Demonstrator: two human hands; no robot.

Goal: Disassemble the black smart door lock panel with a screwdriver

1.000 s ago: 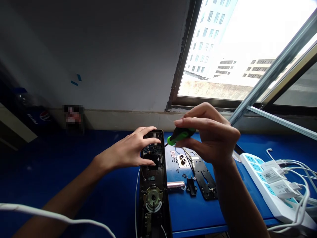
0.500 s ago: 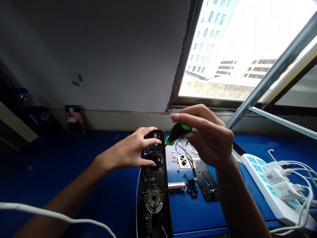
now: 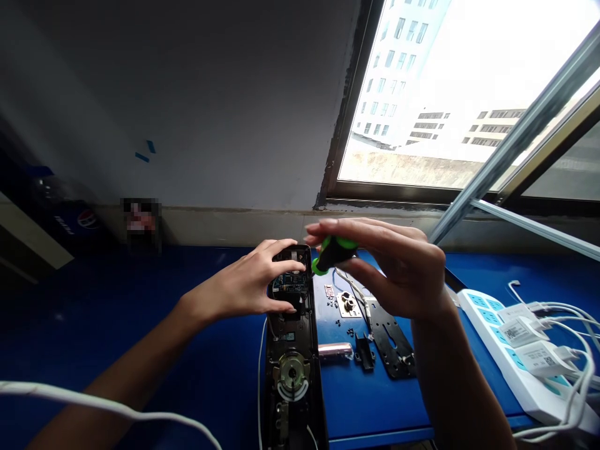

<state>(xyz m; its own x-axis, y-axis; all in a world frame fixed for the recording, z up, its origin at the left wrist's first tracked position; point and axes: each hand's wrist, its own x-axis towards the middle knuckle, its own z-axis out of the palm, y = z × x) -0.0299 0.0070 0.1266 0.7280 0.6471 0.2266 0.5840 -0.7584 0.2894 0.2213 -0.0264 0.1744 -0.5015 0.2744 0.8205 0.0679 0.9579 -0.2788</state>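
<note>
My left hand (image 3: 253, 278) lies over the upper end of a long black electronic door lock housing (image 3: 312, 356), its fingers bent across a circuit board (image 3: 293, 283) and its thumb lower down, holding the housing. Just right of it, my right hand (image 3: 391, 265) grips the black-and-green handle of a screwdriver (image 3: 337, 253), fingers over the top and thumb underneath. The screwdriver tilts down leftward toward the housing's upper right side; whether its tip touches a screw cannot be made out. A round metal spindle part (image 3: 292, 374) sits in the housing's lower half.
Right of the housing lie small screws (image 3: 350, 332), a square metal plate (image 3: 348, 305), a pink cylinder (image 3: 335, 351), a black bracket (image 3: 364, 353) and a black mounting plate (image 3: 391, 344). A power strip (image 3: 497, 350) with chargers stands further right. A white cable (image 3: 117, 409) crosses the left foreground.
My right hand has lowered slightly, and its fingers have straightened and shifted left over the screwdriver handle. The left hand and the housing have stayed in place.
</note>
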